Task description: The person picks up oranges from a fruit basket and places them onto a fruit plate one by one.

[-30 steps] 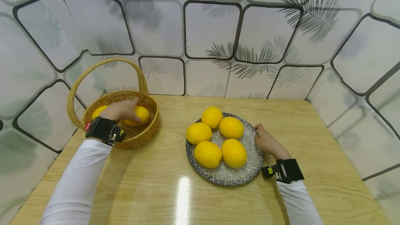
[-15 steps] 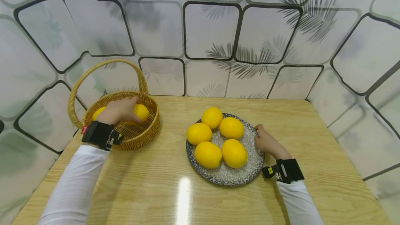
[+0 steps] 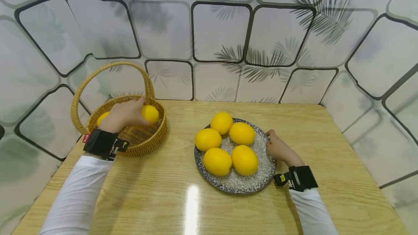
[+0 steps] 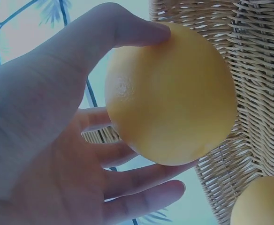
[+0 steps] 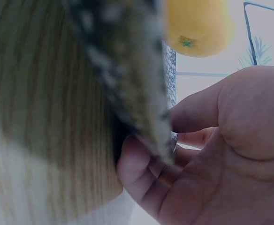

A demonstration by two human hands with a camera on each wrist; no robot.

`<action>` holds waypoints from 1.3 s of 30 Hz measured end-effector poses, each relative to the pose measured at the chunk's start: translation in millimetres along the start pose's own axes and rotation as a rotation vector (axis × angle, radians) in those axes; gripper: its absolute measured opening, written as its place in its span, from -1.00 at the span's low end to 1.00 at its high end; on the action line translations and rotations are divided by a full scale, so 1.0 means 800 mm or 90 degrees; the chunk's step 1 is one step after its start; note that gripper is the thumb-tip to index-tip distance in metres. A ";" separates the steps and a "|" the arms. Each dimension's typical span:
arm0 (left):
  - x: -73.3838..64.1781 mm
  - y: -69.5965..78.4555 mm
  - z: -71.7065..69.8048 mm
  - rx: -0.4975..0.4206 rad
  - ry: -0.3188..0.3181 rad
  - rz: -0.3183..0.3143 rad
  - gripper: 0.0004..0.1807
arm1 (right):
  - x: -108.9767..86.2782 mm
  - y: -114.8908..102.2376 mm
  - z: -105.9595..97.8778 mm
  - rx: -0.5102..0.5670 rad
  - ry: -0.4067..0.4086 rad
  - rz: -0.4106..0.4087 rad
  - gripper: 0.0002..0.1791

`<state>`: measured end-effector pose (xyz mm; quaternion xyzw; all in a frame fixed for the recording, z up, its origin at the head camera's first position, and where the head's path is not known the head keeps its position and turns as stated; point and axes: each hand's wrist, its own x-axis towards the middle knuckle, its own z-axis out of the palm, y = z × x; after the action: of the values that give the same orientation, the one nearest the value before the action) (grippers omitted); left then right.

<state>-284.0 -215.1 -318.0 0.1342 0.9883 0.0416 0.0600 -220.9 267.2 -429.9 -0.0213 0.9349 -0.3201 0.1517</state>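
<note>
At the left, my left hand [image 3: 125, 114] holds a round yellow orange [image 4: 172, 96] inside the wicker basket [image 3: 159, 135]. The left wrist view shows the thumb on one side of this orange and the fingers behind it. A second orange [image 4: 263, 206] lies lower in the basket, mostly hidden by the hand in the head view. My right hand [image 3: 281, 149] grips the right rim of a speckled grey plate [image 3: 243, 186]. Seen from the right wrist, fingers [image 5: 134, 161] reach under the rim. Several oranges [image 3: 245, 160] sit on the plate, one with a green stem end in the right wrist view.
The basket's tall arched handle [image 3: 94, 72] rises above the left hand. Both things stand on a light wood table [image 3: 156, 191], with a patterned wall [image 3: 218, 79] behind and at the sides. Black cameras are strapped to both wrists.
My left hand has shifted slightly, and the orange it holds has risen a little up and to the right in the basket. My right hand and the plate stay as they were.
</note>
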 end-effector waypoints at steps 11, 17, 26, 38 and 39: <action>-0.005 0.015 -0.006 -0.022 0.024 0.032 -0.18 | -0.003 -0.001 -0.001 0.002 -0.001 -0.003 -0.56; -0.007 0.021 -0.008 -0.027 0.027 0.042 -0.16 | -0.003 0.000 0.000 0.009 -0.001 -0.001 -0.56; -0.015 0.045 -0.017 -0.031 0.051 0.081 -0.16 | 0.000 0.002 0.000 0.007 0.005 -0.004 -0.58; -0.012 0.080 -0.013 -0.028 0.058 0.131 -0.14 | 0.000 -0.001 -0.001 0.016 0.001 0.001 -0.57; -0.012 0.084 -0.012 -0.026 0.055 0.136 -0.14 | 0.000 -0.001 -0.001 0.016 0.001 0.001 -0.57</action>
<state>-258.4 -153.7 -300.7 0.2358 0.9689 0.0739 0.0152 -220.9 266.9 -429.1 -0.0187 0.9311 -0.3314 0.1511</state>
